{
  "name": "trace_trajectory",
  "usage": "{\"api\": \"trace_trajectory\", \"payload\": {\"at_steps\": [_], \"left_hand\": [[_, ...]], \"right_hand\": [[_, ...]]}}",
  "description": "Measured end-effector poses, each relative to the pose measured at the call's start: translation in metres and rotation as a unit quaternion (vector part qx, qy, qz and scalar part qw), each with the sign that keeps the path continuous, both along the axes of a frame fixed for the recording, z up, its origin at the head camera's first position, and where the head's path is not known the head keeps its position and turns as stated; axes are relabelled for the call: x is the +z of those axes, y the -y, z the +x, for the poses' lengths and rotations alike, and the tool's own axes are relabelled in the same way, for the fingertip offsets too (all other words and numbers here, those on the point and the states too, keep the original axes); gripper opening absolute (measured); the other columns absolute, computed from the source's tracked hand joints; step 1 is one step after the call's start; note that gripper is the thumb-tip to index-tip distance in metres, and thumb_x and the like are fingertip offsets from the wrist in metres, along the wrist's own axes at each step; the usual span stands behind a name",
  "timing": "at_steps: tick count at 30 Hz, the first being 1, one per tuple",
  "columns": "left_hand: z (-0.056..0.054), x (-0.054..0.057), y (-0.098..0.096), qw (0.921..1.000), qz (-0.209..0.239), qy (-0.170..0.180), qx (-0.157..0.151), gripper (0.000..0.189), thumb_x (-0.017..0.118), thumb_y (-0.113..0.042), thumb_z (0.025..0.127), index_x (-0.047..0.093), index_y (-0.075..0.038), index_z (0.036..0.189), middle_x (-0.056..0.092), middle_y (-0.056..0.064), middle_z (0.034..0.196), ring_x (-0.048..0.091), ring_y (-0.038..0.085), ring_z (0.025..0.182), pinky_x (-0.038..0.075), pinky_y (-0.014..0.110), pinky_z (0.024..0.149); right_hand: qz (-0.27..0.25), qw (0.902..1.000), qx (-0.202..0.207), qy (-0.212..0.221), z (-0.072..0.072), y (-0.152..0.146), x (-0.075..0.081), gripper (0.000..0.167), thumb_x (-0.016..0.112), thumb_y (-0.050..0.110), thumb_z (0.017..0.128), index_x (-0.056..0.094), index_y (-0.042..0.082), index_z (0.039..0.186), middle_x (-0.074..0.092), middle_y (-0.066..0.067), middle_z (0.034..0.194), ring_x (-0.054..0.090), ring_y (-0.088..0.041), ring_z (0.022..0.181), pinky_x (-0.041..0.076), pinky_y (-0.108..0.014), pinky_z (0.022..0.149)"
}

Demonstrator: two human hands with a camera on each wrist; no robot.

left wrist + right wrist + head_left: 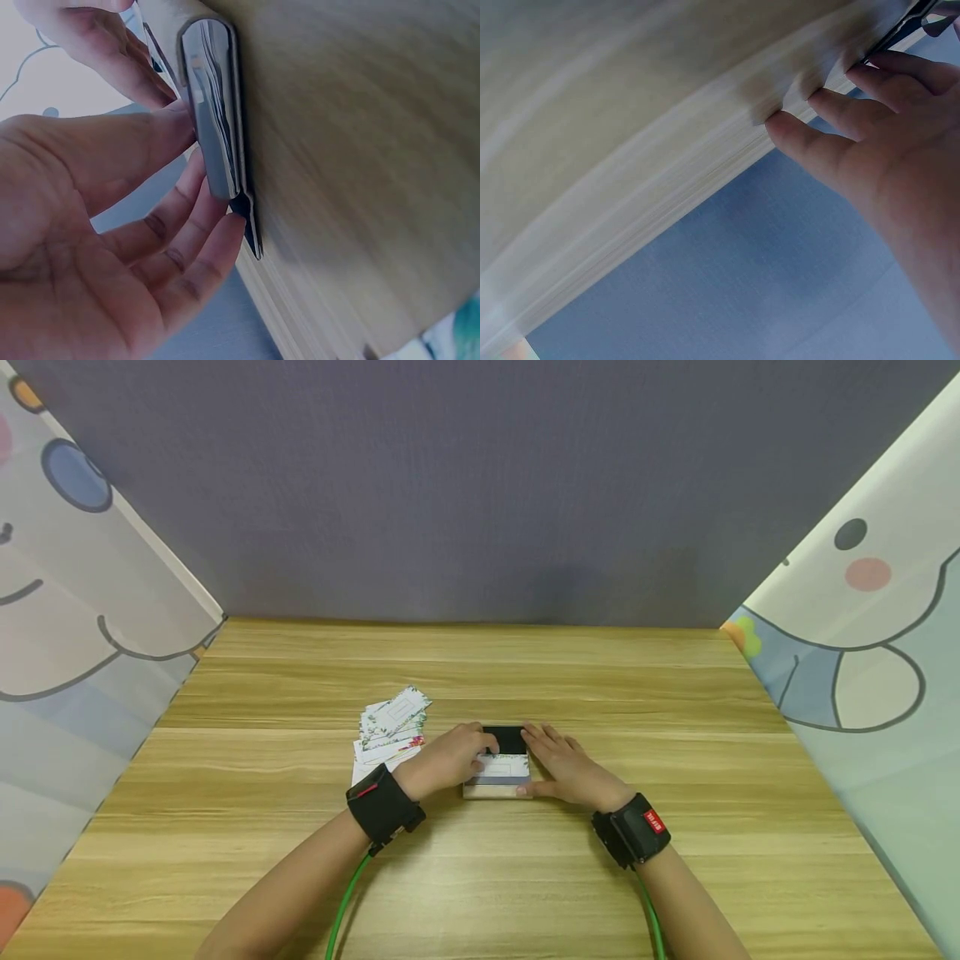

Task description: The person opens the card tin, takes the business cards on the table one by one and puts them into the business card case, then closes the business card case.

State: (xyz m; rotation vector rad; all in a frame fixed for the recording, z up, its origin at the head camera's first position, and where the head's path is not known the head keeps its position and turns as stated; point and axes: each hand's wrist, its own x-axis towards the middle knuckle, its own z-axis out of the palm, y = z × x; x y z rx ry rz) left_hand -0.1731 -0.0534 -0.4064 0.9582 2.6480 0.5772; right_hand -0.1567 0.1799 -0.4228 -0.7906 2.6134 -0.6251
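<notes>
A small beige card holder point(497, 792) lies unfolded between both hands, with a black inner flap point(505, 739) at its far side. A white card point(504, 766) with a printed leaf border shows in its middle. The left wrist view shows a thick stack of sleeves point(210, 112) inside the cover. My left hand point(448, 758) holds the stack's left side, thumb on its face and curled fingers at its far edge. Spread along the right side, my right hand point(570, 770) has its thumb at the near corner and fingertips on the table beside the flap.
Left of the holder lies a loose pile of printed cards point(393, 718), with floral edges, close to the left wrist. The wooden table point(637, 693) ends at a dark grey panel point(480, 493). Green cables point(347, 902) trail from the wrist cameras.
</notes>
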Motion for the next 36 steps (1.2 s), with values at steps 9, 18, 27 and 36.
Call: {"api": "trace_trajectory", "payload": {"at_steps": [9,18,27,36], "left_hand": [[0.002,0.001,0.001,0.9999,0.001,-0.006,-0.013,0.027,0.071,-0.002,0.094,0.072,-0.004,0.121,0.065,0.014,0.112,0.064,0.027,0.101,0.054,0.037,0.086],[0.004,0.007,0.006,0.9998,0.018,0.009,-0.003,0.030,0.070,-0.005,0.096,0.068,0.001,0.125,0.065,0.016,0.114,0.065,0.030,0.104,0.053,0.041,0.089],[-0.004,0.008,0.028,0.9970,0.040,-0.043,0.050,0.028,0.069,0.001,0.094,0.067,0.005,0.122,0.066,0.018,0.110,0.067,0.031,0.098,0.057,0.037,0.081],[-0.010,0.009,0.053,0.9872,0.053,-0.069,0.134,0.033,0.069,0.001,0.094,0.064,0.007,0.127,0.065,0.026,0.117,0.064,0.042,0.104,0.056,0.046,0.083]], "right_hand": [[-0.006,1.0000,0.003,-0.001,0.000,-0.001,-0.001,0.089,0.069,0.040,0.096,0.026,-0.010,0.156,0.019,-0.025,0.165,0.013,-0.048,0.151,0.015,-0.067,0.117],[-0.002,1.0000,0.000,0.005,0.000,0.000,0.002,0.089,0.070,0.039,0.096,0.025,-0.009,0.156,0.018,-0.025,0.165,0.013,-0.048,0.151,0.015,-0.066,0.118],[0.003,1.0000,0.002,0.000,0.000,0.000,0.002,0.088,0.070,0.039,0.096,0.026,-0.009,0.156,0.020,-0.025,0.165,0.013,-0.048,0.151,0.015,-0.066,0.118],[0.001,1.0000,0.004,-0.003,0.001,-0.001,0.001,0.088,0.069,0.039,0.096,0.026,-0.009,0.156,0.019,-0.025,0.165,0.013,-0.048,0.151,0.015,-0.066,0.118]]}}
